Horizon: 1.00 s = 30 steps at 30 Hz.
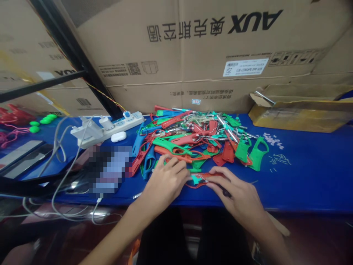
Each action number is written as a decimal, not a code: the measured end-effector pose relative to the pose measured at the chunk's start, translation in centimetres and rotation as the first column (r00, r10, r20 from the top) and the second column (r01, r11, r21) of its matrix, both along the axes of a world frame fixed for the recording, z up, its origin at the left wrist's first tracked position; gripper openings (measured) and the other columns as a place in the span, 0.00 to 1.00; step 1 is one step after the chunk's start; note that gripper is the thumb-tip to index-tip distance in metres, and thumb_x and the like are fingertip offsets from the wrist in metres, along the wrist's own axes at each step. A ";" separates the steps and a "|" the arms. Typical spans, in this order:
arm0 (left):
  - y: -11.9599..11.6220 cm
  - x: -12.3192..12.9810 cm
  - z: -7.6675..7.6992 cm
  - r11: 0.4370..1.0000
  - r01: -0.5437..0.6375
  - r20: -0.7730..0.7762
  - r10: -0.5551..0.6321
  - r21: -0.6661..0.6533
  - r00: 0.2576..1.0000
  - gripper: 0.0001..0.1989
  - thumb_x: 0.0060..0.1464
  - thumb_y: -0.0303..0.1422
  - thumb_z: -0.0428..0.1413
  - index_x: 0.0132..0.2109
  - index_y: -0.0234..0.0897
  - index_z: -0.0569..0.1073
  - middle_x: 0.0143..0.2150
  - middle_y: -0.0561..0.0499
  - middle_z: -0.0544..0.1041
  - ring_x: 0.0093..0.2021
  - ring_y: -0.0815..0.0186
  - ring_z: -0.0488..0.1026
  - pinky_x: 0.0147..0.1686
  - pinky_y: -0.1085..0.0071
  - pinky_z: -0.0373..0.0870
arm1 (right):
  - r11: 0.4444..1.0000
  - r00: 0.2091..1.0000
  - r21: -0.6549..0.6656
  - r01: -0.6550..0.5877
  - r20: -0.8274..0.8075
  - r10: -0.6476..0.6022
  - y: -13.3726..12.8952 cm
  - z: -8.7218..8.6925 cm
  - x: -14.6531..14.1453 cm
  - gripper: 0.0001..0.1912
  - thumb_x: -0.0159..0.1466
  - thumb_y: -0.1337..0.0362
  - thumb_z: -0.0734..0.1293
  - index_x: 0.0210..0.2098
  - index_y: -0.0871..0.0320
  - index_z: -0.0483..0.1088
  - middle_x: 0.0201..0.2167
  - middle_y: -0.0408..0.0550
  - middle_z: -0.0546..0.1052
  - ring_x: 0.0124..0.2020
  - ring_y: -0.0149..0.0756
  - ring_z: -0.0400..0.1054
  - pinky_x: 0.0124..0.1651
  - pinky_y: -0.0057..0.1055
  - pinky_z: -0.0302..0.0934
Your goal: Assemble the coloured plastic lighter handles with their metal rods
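Note:
At the table's front edge, my left hand (169,180) and my right hand (233,189) hold a red long-reach lighter shell (200,185) between them. Inside the shell show white wires and a turquoise part (195,179). My left fingers are bent over its left end, and my right fingers pinch its right end. Under my right palm a dark tip (226,193) sticks out, its kind hidden. Just beyond my hands lies a heap of red, green, blue and orange lighter shells (187,139), mixed with metal tubes and wires. Two green shells (259,152) lie at its right side.
Small pale pieces (273,141) and thin pins (280,159) are scattered on the blue tabletop (309,176). An open cardboard box (300,114) stands back right. Leftward are a power strip (110,129), a white earbud case (118,137), a phone (111,169) and loose cables.

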<state>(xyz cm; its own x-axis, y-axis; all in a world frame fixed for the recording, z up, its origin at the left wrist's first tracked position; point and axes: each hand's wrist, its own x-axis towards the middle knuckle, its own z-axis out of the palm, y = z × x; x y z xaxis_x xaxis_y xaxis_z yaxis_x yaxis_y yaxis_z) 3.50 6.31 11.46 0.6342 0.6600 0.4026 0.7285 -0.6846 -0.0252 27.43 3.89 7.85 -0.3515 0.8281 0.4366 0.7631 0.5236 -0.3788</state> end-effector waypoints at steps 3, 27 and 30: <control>0.0 -0.1 0.1 0.999 0.012 0.015 -0.011 -0.036 1.000 0.12 0.70 0.32 0.52 0.37 0.36 0.76 0.37 0.50 0.79 0.39 0.62 0.72 0.49 0.60 0.59 | 1.000 1.000 0.003 -0.001 -0.001 0.001 0.1 0.1 -0.1 0.16 0.75 0.55 0.60 0.46 0.48 0.79 0.50 0.46 0.79 0.33 0.32 0.78 0.34 0.27 0.66; 0.1 -0.2 -0.2 0.999 -0.032 0.059 0.034 -0.035 0.998 0.09 0.68 0.34 0.55 0.37 0.38 0.72 0.36 0.52 0.75 0.40 0.59 0.70 0.49 0.60 0.56 | 1.000 1.000 0.019 0.019 0.004 -0.019 0.0 0.0 -0.4 0.14 0.75 0.55 0.61 0.47 0.46 0.79 0.50 0.42 0.78 0.28 0.28 0.71 0.32 0.28 0.61; 0.1 -0.2 0.2 0.999 -0.028 0.045 0.030 -0.041 0.999 0.09 0.69 0.35 0.54 0.38 0.38 0.72 0.36 0.52 0.76 0.40 0.58 0.70 0.48 0.60 0.57 | 1.000 1.000 0.014 0.008 -0.007 -0.008 -0.1 -0.1 -0.3 0.13 0.75 0.56 0.61 0.47 0.47 0.78 0.49 0.42 0.78 0.28 0.27 0.71 0.32 0.28 0.61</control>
